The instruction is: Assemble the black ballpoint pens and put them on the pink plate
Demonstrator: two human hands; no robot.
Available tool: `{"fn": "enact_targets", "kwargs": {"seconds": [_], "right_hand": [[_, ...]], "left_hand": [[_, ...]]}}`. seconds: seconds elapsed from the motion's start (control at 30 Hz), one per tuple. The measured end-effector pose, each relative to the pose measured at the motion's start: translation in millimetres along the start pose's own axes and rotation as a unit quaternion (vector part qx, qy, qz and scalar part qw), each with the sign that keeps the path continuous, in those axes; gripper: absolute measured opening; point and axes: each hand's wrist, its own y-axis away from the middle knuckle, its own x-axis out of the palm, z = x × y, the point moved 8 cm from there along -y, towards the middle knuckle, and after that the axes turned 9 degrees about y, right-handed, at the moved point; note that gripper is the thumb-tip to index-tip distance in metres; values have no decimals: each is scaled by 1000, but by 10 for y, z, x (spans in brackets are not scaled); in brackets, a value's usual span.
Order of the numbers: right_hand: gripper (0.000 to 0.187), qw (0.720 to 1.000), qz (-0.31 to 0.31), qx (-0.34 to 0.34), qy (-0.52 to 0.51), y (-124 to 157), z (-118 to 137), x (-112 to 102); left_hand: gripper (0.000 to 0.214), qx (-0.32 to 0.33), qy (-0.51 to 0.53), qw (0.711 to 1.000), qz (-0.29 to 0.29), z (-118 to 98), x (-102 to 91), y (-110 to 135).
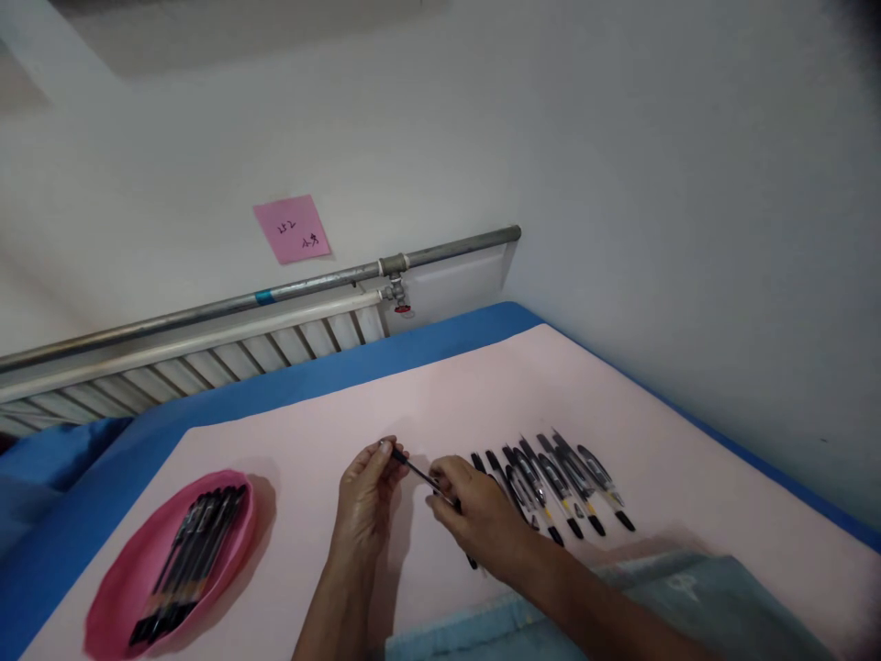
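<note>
Both my hands hold one black pen (418,472) low over the pink table cover (482,395). My left hand (368,496) pinches the pen's far tip between thumb and fingers. My right hand (478,519) is closed around the other end of its barrel. Just right of my right hand lies a row of several black pens (561,482), side by side, with their caps toward me. At the near left, a pink oval tray (134,569) holds several more black pens (189,560).
The cover lies on a blue surface (309,376) against a white wall. A radiator (206,353) and metal pipe (309,283) with a valve run along the back. A pink sticky note (292,229) hangs on the wall. Bluish cloth (674,597) lies at the near edge.
</note>
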Motion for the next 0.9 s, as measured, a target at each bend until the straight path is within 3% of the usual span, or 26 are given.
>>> {"fn": "enact_targets", "kwargs": {"seconds": [0.3, 0.63, 0.9], "right_hand": [[10, 999, 24, -25, 42, 9, 41, 5], [19, 998, 52, -27, 31, 34, 83, 74], [12, 999, 23, -9, 23, 16, 23, -6]], "left_hand": [[24, 3, -28, 1000, -7, -21, -23, 13], [25, 10, -43, 999, -8, -64, -71, 46], [26, -3, -35, 999, -12, -40, -71, 40]]}}
